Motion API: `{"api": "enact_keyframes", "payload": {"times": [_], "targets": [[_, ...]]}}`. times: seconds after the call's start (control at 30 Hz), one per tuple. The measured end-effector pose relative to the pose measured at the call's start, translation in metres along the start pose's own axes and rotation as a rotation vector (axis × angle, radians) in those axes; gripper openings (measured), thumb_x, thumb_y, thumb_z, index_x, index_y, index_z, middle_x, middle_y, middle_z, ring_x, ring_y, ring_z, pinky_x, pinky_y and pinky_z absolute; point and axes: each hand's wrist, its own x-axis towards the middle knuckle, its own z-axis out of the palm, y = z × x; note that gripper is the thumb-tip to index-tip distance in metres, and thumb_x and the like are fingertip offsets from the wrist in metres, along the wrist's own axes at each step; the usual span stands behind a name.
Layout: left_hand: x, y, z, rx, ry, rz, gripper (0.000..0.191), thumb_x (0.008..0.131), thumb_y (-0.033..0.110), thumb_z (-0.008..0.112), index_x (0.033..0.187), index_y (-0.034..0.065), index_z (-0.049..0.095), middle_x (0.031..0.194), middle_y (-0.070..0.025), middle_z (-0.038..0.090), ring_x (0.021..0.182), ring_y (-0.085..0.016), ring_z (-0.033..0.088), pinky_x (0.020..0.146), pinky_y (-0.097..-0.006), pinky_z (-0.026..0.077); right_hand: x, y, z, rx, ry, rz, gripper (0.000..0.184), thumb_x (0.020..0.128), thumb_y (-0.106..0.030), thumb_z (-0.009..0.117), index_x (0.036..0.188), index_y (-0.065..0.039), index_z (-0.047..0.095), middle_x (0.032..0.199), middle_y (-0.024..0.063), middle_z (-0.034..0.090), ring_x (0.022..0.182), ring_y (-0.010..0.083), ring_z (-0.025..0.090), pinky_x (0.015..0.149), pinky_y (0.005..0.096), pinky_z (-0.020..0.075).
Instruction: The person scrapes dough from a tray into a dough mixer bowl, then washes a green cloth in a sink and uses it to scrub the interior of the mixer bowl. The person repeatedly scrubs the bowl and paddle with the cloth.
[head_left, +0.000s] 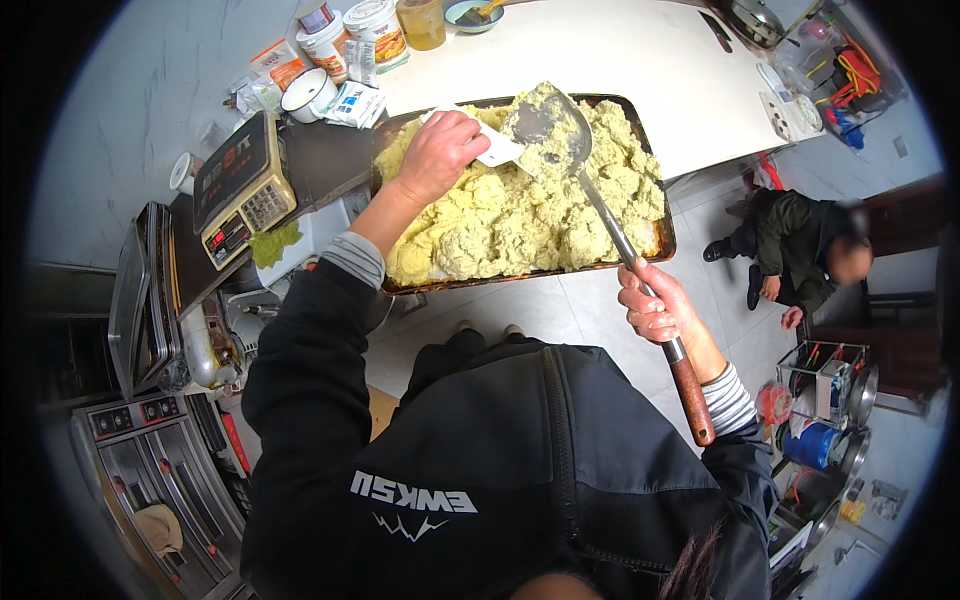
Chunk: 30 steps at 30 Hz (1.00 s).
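Observation:
A large dark-rimmed baking tray (670, 225) holds a heaped, lumpy pale yellow-green mash (517, 225). My right hand (654, 301) is closed round the metal shaft of a long-handled spatula (611, 217), whose wooden grip end points towards my body. The spatula's broad blade lies over the far middle of the tray, smeared with mash. My left hand (442, 154) holds a white plastic scraper (496, 148), its edge beside the left side of the blade. The scraper's far part is partly hidden by my fingers.
A digital scale (251, 187) stands left of the tray, near a white enamel mug (308, 94) and several tubs. A knife (716, 31) lies on the white worktop (645, 60). A seated person (787, 225) is at the right. Stacked metal trays (139, 300) and an oven (165, 480) stand left.

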Motion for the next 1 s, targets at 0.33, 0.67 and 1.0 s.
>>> {"api": "enact_keyframes", "payload": {"times": [0.33, 0.67, 1.0], "targets": [[-0.005, 0.026, 0.018, -0.011, -0.106, 0.187, 0.005, 0.074, 0.012, 0.058, 0.077, 0.0126, 0.054, 0.079, -0.0009, 0.053, 0.080, -0.017, 0.052, 0.074, -0.0301, 0.044, 0.001, 0.006, 0.012, -0.039, 0.003, 0.027, 0.032, 0.101, -0.035, 0.040, 0.085, -0.009, 0.046, 0.056, -0.0030, 0.033, 0.035, 0.0027, 0.026, 0.023, 0.0193, 0.0249], [0.006, 0.087, 0.052, -0.011, -0.079, -0.131, 0.003, 0.080, 0.009, 0.054, 0.082, 0.0105, 0.056, 0.082, -0.0048, 0.053, 0.080, -0.021, 0.051, 0.074, -0.0330, 0.040, 0.013, 0.013, 0.007, 0.167, -0.084, 0.041, 0.033, 0.102, -0.035, 0.037, 0.088, -0.006, 0.044, 0.058, -0.0002, 0.037, 0.038, 0.0069, 0.034, 0.025, 0.0230, 0.0312], [0.015, 0.066, 0.043, 0.005, -0.359, -0.483, 0.026, 0.081, -0.014, 0.045, 0.092, 0.0033, 0.061, 0.086, -0.0097, 0.057, 0.080, -0.021, 0.054, 0.075, -0.0353, 0.048, -0.028, -0.033, 0.014, -1.174, 0.737, -0.185, 0.029, 0.098, -0.029, 0.048, 0.084, -0.005, 0.043, 0.052, -0.0022, 0.040, 0.033, 0.0064, 0.036, 0.028, 0.0233, 0.0313]]}}
